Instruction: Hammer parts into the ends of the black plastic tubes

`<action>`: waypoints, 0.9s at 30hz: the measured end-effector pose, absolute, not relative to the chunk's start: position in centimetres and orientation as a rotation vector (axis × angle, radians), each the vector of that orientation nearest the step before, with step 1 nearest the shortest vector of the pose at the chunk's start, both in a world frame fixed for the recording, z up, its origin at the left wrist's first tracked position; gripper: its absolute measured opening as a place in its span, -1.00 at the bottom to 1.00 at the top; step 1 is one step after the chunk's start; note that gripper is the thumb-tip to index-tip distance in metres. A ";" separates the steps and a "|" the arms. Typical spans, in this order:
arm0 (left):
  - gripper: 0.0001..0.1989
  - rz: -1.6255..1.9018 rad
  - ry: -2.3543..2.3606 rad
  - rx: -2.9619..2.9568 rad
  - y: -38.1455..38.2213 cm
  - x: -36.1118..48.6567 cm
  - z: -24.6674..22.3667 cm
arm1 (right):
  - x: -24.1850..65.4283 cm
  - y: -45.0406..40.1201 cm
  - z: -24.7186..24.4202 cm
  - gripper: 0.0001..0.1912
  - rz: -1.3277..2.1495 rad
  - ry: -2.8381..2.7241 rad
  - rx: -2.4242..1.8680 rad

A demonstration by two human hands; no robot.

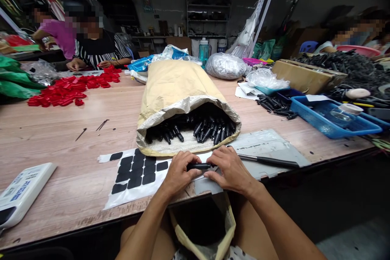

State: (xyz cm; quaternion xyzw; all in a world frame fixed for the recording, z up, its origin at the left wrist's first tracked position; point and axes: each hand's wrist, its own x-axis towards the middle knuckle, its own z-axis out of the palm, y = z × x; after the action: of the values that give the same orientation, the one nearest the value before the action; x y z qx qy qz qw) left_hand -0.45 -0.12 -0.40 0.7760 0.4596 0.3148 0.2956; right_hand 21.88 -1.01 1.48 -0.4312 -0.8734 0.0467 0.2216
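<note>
Black part [198, 166], one, clamped in left hand [179, 170], right hand [228, 167] at its end, grip unclear; sack [179, 85] beyond hands: many similar, completion unclear.

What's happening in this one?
A person at a workbench holds a black pen-like piece between the left hand and the right hand, near the table's front edge. Just beyond lies an open sack of similar black pieces. A sheet of black stickers sits to the left, a dark rod with a metal shaft to the right. Across the table, another person sits by a red pile.
</note>
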 end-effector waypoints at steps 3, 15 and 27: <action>-0.90 0.832 1.208 2.089 -0.1 -0.4 -0.4 | 21.6 -0.5 1.4 -0.76 0.196 -2.470 -1.164; -0.93 0.795 1.241 2.122 0.1 -0.4 -0.8 | 20.5 -0.1 0.6 -0.87 0.292 -2.471 -1.122; -0.75 0.761 1.220 2.100 -0.2 -0.5 -0.2 | 26.3 -0.6 0.9 -0.84 0.001 -2.152 -1.298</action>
State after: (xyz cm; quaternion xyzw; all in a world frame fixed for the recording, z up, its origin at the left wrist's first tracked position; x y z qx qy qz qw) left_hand -0.51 -0.17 -0.22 0.7888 0.4581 0.2857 0.2938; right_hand 26.29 -0.62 0.94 -0.4911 -0.8144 0.0003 0.3092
